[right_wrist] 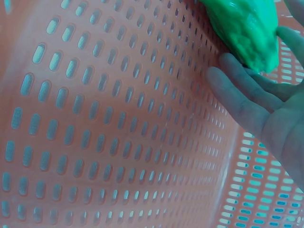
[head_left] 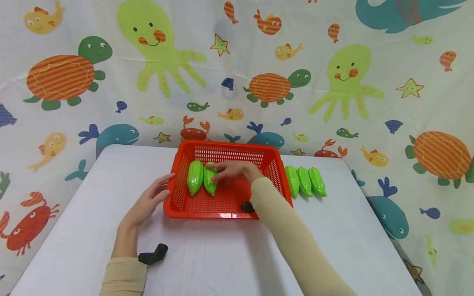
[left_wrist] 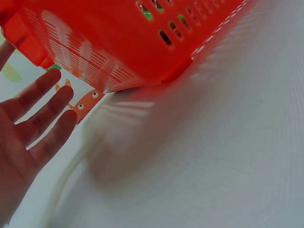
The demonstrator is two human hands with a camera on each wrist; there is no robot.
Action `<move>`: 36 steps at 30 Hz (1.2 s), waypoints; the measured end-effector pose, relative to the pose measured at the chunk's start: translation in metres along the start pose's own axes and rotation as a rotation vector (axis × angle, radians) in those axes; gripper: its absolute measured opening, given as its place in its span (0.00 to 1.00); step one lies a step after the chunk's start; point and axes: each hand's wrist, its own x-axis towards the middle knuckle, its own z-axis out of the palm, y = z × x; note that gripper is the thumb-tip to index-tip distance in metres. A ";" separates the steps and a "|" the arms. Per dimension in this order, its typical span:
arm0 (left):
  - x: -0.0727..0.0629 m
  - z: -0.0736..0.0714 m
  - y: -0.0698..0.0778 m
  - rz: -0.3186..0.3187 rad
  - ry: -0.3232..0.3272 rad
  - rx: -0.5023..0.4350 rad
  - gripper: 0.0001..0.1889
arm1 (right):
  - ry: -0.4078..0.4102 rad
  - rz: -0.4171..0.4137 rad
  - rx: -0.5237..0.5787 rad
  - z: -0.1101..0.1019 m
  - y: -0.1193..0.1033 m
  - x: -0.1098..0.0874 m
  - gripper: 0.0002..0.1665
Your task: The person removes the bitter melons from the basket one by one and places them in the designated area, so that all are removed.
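Note:
A red slotted plastic basket (head_left: 229,216) holds two green toy bitter gourds side by side on its left half, the left gourd (head_left: 194,176) and the right gourd (head_left: 209,187). Reaching in from the right, my right hand (head_left: 235,170) pinches the right gourd (right_wrist: 254,35), with fingers along one side and the thumb on the other. Part of that gourd is hidden under the fingers. My left hand (head_left: 149,201) is at the basket's left rim, its fingers spread and fairly straight, the upper fingertips right at the rim.
Three more green gourds (head_left: 305,181) lie in a row on the white table (head_left: 207,259), just right of the basket. Small black wrist cameras (head_left: 153,255) sit by both wrists. Behind the table hangs a cloth (head_left: 229,61) printed with sea animals.

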 end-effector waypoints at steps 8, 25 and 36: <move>0.000 0.000 0.001 0.002 -0.002 -0.010 0.30 | 0.010 -0.012 -0.021 -0.001 0.002 0.001 0.38; 0.003 -0.003 -0.001 0.002 -0.005 -0.004 0.29 | 0.131 0.012 -0.062 -0.008 0.008 0.005 0.22; 0.009 -0.008 -0.003 0.003 -0.018 -0.014 0.30 | 0.104 0.021 -0.164 -0.014 0.006 0.006 0.24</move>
